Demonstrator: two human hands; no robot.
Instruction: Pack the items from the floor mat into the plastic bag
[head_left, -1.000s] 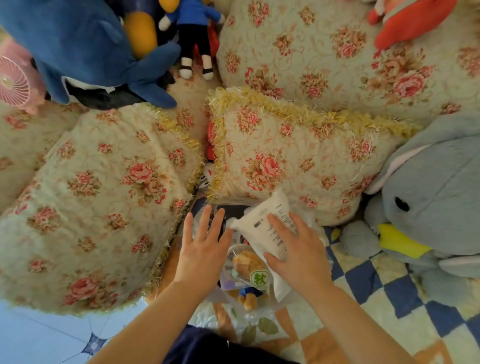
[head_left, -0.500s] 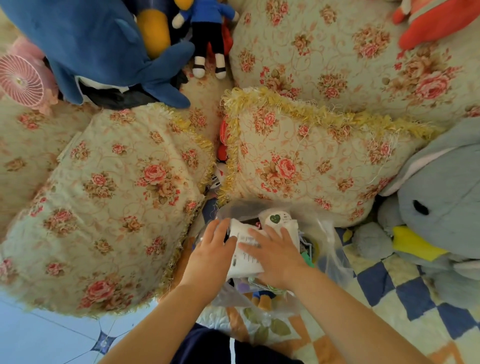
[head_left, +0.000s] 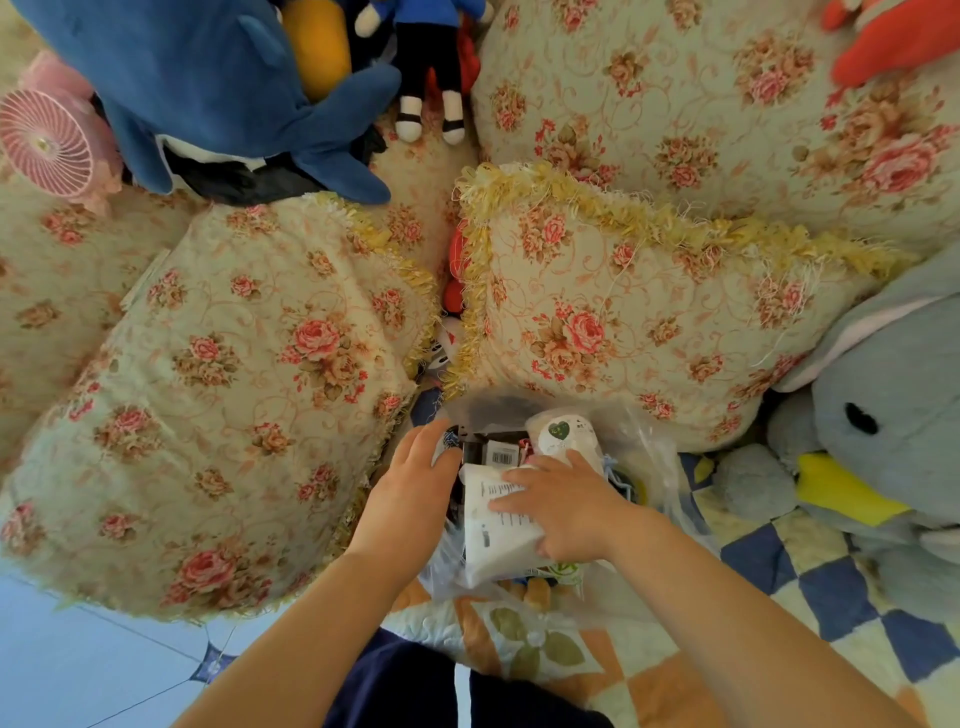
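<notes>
A clear plastic bag (head_left: 657, 457) stands open on the patchwork floor mat (head_left: 810, 582), against the floral cushions. Inside it lie a white packet with black print (head_left: 493, 545), a round white pack with a green heart label (head_left: 563, 434), a dark box with a barcode (head_left: 501, 457) and other small items. My right hand (head_left: 566, 506) lies flat on the white packet, fingers pointing left, pressing it down in the bag. My left hand (head_left: 415, 483) holds the bag's left rim, fingers curled over its edge.
Two fringed floral cushions (head_left: 223, 395) (head_left: 639, 306) crowd the bag from the left and behind. A grey plush toy (head_left: 883, 415) lies to the right, a blue plush (head_left: 208, 88) and a pink fan (head_left: 47, 143) at the far left. Tiled floor (head_left: 78, 670) shows at bottom left.
The white packet went from above the bag's mouth down into the bag under my right hand. My left hand shifted to the bag's left rim. The view has moved closer.
</notes>
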